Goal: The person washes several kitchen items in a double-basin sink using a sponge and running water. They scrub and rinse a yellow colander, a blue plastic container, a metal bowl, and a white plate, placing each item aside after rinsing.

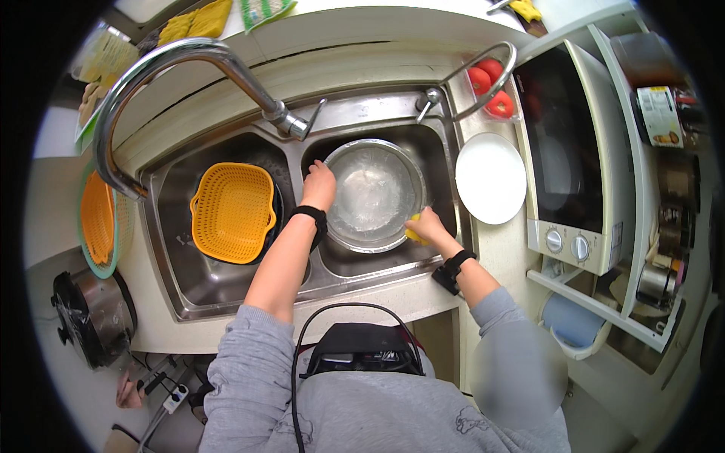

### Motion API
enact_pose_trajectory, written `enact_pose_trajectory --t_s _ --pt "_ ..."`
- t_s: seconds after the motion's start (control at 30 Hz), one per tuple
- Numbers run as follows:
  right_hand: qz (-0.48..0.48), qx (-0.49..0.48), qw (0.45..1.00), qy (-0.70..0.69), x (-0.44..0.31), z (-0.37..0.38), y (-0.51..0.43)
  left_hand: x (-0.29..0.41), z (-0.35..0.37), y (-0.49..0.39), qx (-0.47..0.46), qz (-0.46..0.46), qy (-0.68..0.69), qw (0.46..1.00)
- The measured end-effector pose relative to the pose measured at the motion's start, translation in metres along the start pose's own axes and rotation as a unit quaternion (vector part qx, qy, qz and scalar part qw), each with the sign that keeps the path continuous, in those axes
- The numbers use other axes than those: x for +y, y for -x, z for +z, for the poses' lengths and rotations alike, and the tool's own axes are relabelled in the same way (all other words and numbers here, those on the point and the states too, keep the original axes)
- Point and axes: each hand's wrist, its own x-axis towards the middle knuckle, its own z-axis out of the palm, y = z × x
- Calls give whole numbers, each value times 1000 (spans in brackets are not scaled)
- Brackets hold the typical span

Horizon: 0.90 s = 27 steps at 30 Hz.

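A round stainless-steel basin point(371, 189) lies in the right bowl of the double sink point(391, 267). At its left side my left hand point(319, 184) grips the rim, the fingers pointing away from me. On the lower right, my right hand point(431, 225) holds a yellow sponge point(416, 231) against the outer rim. Part of the sponge is hidden by the fingers. Whether the basin has water in it, I cannot tell. Over in the left bowl rests a yellow perforated basket point(233, 212), set inside a dark container.
A chrome faucet point(187, 51) arches over the left bowl. To the right stand a white plate point(491, 178), a pack of tomatoes point(499, 105) and a microwave point(566, 141). A pressure cooker point(96, 317) and an orange basket point(96, 218) are at the left.
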Motion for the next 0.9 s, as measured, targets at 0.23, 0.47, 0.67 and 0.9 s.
enact_pose_trajectory --t_s 0.23,0.47,0.67,0.9 --pt "96 9 965 -245 14 8 6 -3 -2 -12 -124 -64 111 984" --pt "44 -3 972 -230 -14 -39 78 -12 -56 21 -137 -32 193 971" --pt "-18 -41 989 -138 -67 -78 124 -36 -116 76 -152 -42 262 952" --pt "-57 -81 991 -90 -140 -71 155 -100 -139 147 -95 -66 314 942"
